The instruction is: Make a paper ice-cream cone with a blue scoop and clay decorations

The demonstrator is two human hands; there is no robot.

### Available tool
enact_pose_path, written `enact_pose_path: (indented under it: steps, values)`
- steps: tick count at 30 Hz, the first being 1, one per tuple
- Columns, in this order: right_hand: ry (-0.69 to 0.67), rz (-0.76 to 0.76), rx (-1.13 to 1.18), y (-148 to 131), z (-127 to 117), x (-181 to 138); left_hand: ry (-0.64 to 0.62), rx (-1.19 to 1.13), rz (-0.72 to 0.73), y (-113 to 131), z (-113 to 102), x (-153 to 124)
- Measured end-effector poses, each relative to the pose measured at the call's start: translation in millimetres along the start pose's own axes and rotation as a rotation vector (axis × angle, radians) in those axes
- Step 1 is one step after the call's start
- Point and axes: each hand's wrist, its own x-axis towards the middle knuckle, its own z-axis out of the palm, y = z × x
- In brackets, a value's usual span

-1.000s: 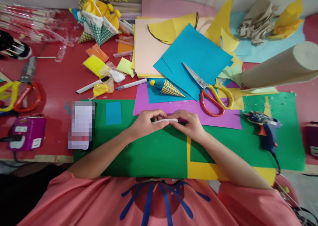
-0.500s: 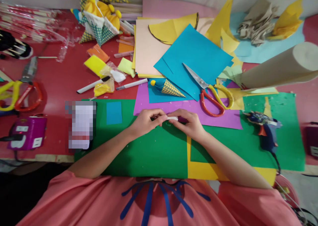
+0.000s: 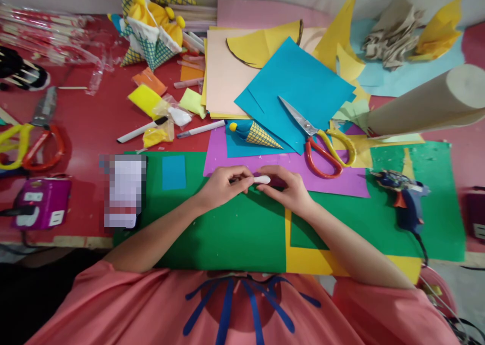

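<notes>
Over the green sheet (image 3: 227,239), my left hand (image 3: 228,185) pinches a small, smooth white piece of what looks like modelling clay (image 3: 262,180). Its rounded end points right, and the rest is hidden by my left fingers. My right hand (image 3: 290,186) is around that end, thumb below and forefinger above, with a gap between them. Just beyond my hands, a small cone (image 3: 263,135) with a yellow-and-blue grid pattern and a yellow ball at its end lies on blue paper.
Large scissors (image 3: 322,138) lie partly open beyond my right hand. A glue gun (image 3: 407,203) rests at the right, near a big paper roll (image 3: 420,105). At the left are a blurred-out phone (image 3: 125,191), more scissors (image 3: 41,133) and a purple socket box (image 3: 41,203). Clay packets (image 3: 146,100) sit behind.
My right thumb and forefinger have moved apart, so more of the white clay piece shows. My left hand stays where it was, gripping it.
</notes>
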Motion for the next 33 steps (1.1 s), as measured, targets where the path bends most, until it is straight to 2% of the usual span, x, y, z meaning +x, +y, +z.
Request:
enact_pose_path:
  steps: [7, 18, 21, 25, 29, 33]
  values:
    - [-0.071, -0.073, -0.069, -2.8, -1.8, 0.3, -0.088, 0.011, -0.020, 0.6, 0.3, 0.5]
    - [-0.051, -0.106, -0.053, -0.3, 0.0, -2.7, -0.138, -0.044, -0.046, 3.6, -2.2, 0.5]
    - [-0.055, -0.134, -0.078, 0.0, 0.0, -1.2, -0.103, -0.044, -0.044, 3.3, -1.4, -0.3]
    - [-0.001, -0.073, -0.091, 0.0, -0.3, -0.3, 0.002, 0.019, -0.018, 3.1, -0.6, -1.1]
    - [0.032, -0.030, -0.080, -0.2, -0.7, 0.3, 0.021, 0.037, -0.015, 2.2, -0.9, -1.7]
    - [-0.007, -0.052, -0.058, -1.3, -1.9, 1.5, 0.013, 0.034, -0.022, 1.4, -1.6, -2.6]
